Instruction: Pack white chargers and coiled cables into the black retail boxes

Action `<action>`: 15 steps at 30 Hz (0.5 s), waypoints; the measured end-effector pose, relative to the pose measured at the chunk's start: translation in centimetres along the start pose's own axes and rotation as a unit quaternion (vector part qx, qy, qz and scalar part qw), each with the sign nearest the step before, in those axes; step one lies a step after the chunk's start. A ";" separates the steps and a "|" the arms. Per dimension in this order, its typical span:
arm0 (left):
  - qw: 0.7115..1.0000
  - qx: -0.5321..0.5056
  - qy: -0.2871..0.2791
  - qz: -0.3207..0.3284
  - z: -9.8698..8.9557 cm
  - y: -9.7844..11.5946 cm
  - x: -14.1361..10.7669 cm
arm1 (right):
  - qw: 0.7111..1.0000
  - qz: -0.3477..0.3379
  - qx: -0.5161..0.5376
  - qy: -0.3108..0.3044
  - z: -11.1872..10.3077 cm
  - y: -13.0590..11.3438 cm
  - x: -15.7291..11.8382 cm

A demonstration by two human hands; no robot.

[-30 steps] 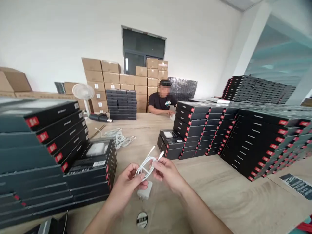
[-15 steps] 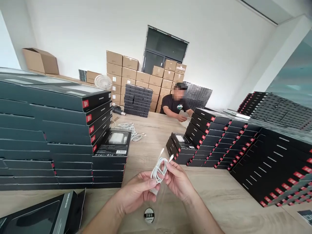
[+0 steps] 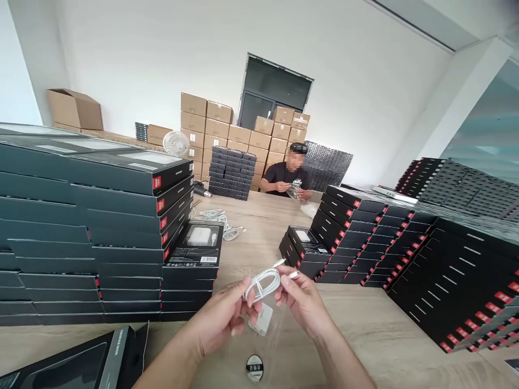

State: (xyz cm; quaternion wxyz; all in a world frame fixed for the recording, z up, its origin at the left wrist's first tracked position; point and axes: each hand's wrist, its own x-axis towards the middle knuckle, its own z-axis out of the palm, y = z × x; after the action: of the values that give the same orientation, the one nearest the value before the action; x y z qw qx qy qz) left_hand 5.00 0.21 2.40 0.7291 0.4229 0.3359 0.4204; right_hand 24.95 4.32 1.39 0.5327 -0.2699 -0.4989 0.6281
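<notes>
A coiled white cable (image 3: 264, 284) is held up above the wooden table between my two hands. The fingers and thumb of my left hand (image 3: 229, 310) pinch the left end of the coil. My right hand (image 3: 302, 297) grips its right side near the white connectors. Below the coil is a small white item (image 3: 261, 320), with clear plastic around it. A round black-and-white label (image 3: 254, 368) shows under the plastic, between my forearms.
Tall stacks of black boxes stand at left (image 3: 117, 210) and right (image 3: 441, 275). An open black box (image 3: 68, 367) lies at lower left. More white cables (image 3: 233, 232) lie ahead. Across the table a person (image 3: 290, 173) handles a clear bag.
The cable coil has turned from upright to nearly level, its connectors now pointing right. The white item below shows more. The person opposite has raised their hands and shifted left.
</notes>
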 end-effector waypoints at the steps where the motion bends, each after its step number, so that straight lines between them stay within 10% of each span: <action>1: 1.000 0.006 0.012 0.013 0.0 0.2 0.0 | 1.000 0.001 0.014 0.008 -0.3 -0.2 0.1; 15: 0.998 0.052 0.004 -0.019 1.1 -0.3 0.1 | 0.981 0.150 0.057 -0.109 -1.2 -1.2 -1.1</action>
State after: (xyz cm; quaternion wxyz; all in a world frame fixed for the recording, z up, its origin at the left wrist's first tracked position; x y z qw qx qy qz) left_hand 6.03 -0.16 2.60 0.7128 0.4521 0.3680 0.3899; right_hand 26.75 3.60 1.89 0.3893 -0.2411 -0.4708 0.7541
